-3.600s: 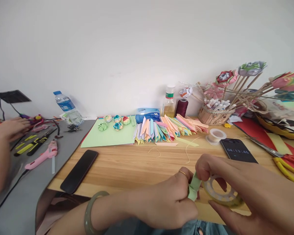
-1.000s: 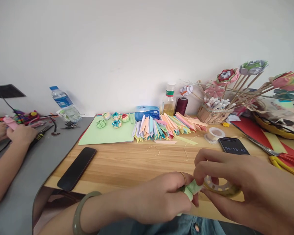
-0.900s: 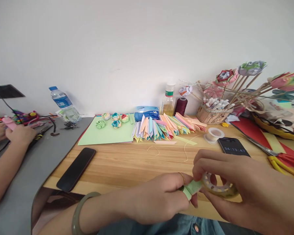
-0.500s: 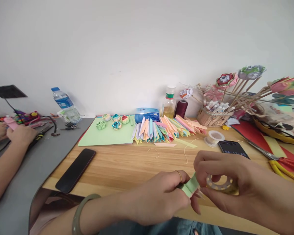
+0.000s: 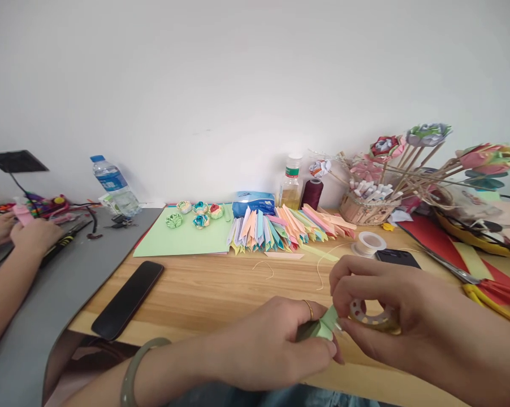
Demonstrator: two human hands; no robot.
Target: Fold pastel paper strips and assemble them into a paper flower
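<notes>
The person's left hand (image 5: 280, 339) is closed, thumb and fingers pinching a folded piece of green paper (image 5: 326, 325) above the near edge of the table (image 5: 204, 294). The right hand (image 5: 390, 311) is curled, its fingers and thumb gripping a tape roll (image 5: 376, 321) just to the right of the paper. Its fingertips are at the paper's right end; whether they pinch it too cannot be told.

Beyond the hands lie a short piece of string (image 5: 320, 271) and a row of folded paper strips (image 5: 259, 229). To the far left of the strips, paper flowers (image 5: 201, 221) rest on a green sheet (image 5: 178, 244); a black phone (image 5: 128, 299) lies nearer, on the left. On the right are a white spool (image 5: 368, 244), a second phone (image 5: 397, 258) partly behind the right hand, and scissors (image 5: 484, 288). At the far left, a co-worker's hand (image 5: 34, 234) is at a pink tool (image 5: 24, 215).
</notes>
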